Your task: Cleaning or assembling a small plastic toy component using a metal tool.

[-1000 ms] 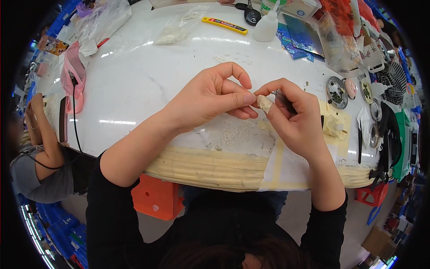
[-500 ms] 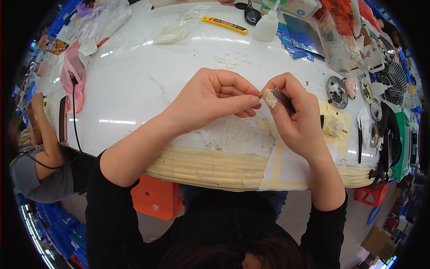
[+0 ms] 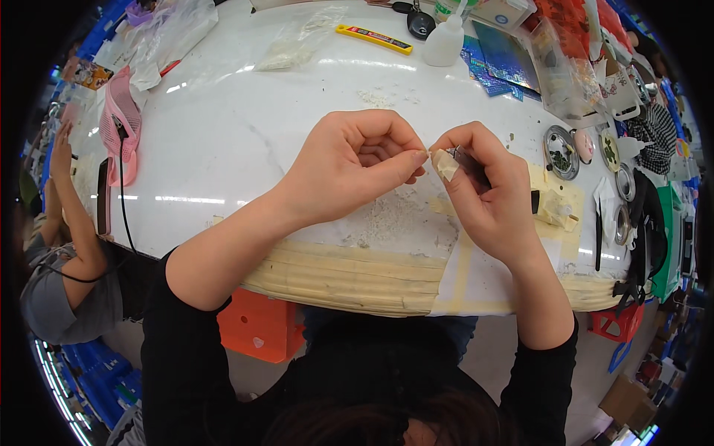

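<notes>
My left hand (image 3: 338, 167) is closed in a pinch over the middle of the table, thumb and index fingertip pressed together. What they hold, if anything, is too small to name. Right beside it, nearly touching those fingertips, my right hand (image 3: 497, 199) is closed around a dark grey, shiny piece (image 3: 470, 165) lying mostly inside the palm. Its kind is hidden by the fingers. Beige tape (image 3: 446, 164) shows at the right thumb and index fingertips. Below the hands, small white grains (image 3: 388, 217) are scattered on the white tabletop (image 3: 216, 141).
Farther back lie more white grains (image 3: 376, 98), a yellow cutter knife (image 3: 373, 39), a white squeeze bottle (image 3: 445, 43) and blue shiny packets (image 3: 506, 59). Small metal dishes (image 3: 560, 152) line the right. A pink mesh pouch (image 3: 123, 123) lies left, near another person's arm (image 3: 78, 223).
My left fingertips have closed tighter and shifted slightly left and up. The right hand has barely moved. At the far left, the other person's hands have risen.
</notes>
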Available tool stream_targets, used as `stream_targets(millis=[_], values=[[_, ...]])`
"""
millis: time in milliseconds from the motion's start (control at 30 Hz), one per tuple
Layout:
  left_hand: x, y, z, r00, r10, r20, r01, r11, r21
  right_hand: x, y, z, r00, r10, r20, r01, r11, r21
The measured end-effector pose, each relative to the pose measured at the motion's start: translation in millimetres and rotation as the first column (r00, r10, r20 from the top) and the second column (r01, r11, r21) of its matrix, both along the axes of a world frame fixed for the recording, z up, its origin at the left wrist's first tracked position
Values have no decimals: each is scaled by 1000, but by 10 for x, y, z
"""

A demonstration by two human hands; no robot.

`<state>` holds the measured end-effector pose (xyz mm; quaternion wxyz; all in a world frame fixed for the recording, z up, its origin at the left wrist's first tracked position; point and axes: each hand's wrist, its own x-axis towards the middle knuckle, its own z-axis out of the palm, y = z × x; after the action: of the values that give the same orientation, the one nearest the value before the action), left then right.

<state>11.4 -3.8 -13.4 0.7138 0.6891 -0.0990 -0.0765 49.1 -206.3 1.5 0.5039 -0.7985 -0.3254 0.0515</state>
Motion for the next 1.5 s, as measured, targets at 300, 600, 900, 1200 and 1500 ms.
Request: stream_targets(millis=[300,600,900,1200,1500], values=[[-1,6,-25,999,14,32,-15,999,47,-4,3,-26,999,-18,34,18,1000,-4],[-2,9,-14,990,38,133,-57,987,147,-6,2,-40,999,-15,29,15,1000,-12],[3,17,-6,984,65,168,-85,990,116,68,-25,-50,943,-18,332,100,968,-232],[28,12,-36,883,42,467,-168,958,231,57,-34,-72,927,-58,372,162,953,-255],[35,19,-9,793,5,610,-246,918,312,59,-44,-63,912,-30,409,157,947,-280]])
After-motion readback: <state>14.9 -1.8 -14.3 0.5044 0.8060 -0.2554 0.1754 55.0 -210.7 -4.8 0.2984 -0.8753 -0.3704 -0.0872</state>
